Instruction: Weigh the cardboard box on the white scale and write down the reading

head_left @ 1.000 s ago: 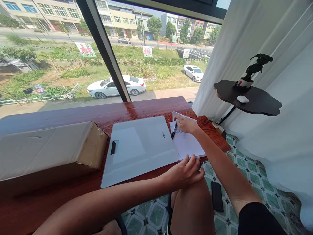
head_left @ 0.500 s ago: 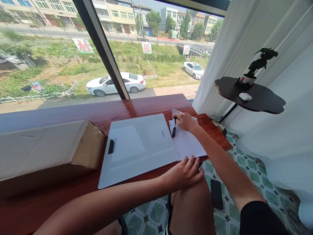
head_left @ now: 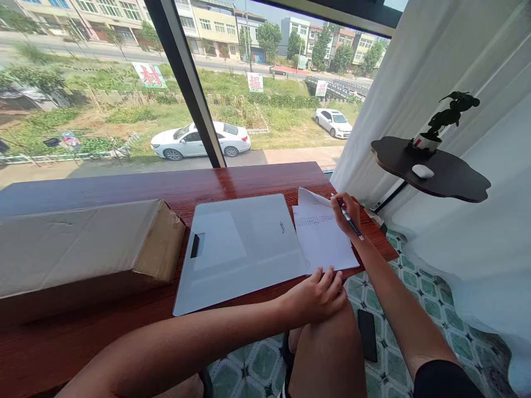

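Note:
My right hand (head_left: 347, 214) is closed around a black pen (head_left: 350, 220), above the right edge of the white paper (head_left: 326, 243). The pen slants, with one end toward the window and the other toward my wrist. Rows of small writing show on the upper part of the sheet, and its far corner curls up. My left hand (head_left: 321, 293) lies by the desk's front edge, over my knee, with its fingers stretched out near the bottom of the paper. Left of the paper is a flat, pale grey laptop-like panel (head_left: 240, 249) with small dark lettering.
A long cardboard box (head_left: 157, 249) stands on the left of the red-brown wooden desk (head_left: 265, 176). To the right, a dark side table (head_left: 452, 177) bears a potted plant (head_left: 446, 119) and a white mouse-like object (head_left: 422, 171). A dark phone (head_left: 367, 334) lies on the tiled floor.
My right hand has moved right with the pen, from the paper's left side to its right edge. The pen is tilted differently now. My left hand has stayed about where it was.

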Demonstrator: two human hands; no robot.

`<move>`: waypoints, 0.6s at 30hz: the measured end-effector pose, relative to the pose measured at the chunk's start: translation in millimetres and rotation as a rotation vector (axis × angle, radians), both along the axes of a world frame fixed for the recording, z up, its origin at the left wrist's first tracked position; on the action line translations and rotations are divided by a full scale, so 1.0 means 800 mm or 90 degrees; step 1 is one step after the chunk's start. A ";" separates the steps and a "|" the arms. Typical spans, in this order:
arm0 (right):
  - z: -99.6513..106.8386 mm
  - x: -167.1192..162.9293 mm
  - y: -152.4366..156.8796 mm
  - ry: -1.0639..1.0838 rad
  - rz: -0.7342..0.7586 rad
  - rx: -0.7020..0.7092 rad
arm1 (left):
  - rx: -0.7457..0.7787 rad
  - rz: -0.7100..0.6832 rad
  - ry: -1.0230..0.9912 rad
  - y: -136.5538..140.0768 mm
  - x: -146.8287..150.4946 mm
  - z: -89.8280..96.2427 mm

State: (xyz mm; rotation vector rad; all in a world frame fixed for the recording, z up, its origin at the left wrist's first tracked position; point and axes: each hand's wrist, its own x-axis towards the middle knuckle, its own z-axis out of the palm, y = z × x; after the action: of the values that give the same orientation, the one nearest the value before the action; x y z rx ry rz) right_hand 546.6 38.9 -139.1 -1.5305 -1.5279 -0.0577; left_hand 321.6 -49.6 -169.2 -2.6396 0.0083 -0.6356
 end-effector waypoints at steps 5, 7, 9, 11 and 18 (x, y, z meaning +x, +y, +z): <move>-0.016 0.000 -0.004 0.279 0.112 -0.099 | -0.005 0.000 -0.020 -0.001 0.001 -0.003; -0.014 -0.004 -0.008 0.258 0.104 -0.100 | -0.008 -0.001 -0.042 -0.001 0.002 -0.004; -0.012 -0.009 -0.012 0.230 0.087 -0.074 | -0.010 0.000 -0.059 -0.001 0.003 -0.004; -0.012 -0.013 -0.014 0.231 0.091 -0.083 | -0.011 0.000 -0.064 -0.001 0.004 -0.005; -0.022 -0.012 -0.012 0.252 0.112 -0.226 | -0.009 0.006 -0.066 -0.002 0.004 -0.006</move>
State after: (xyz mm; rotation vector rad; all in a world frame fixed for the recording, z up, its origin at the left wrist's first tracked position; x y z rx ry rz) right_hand 537.0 29.0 -156.6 -1.5546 -1.3886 0.6117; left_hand 324.9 -50.8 -174.2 -2.6147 -0.0383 -0.7712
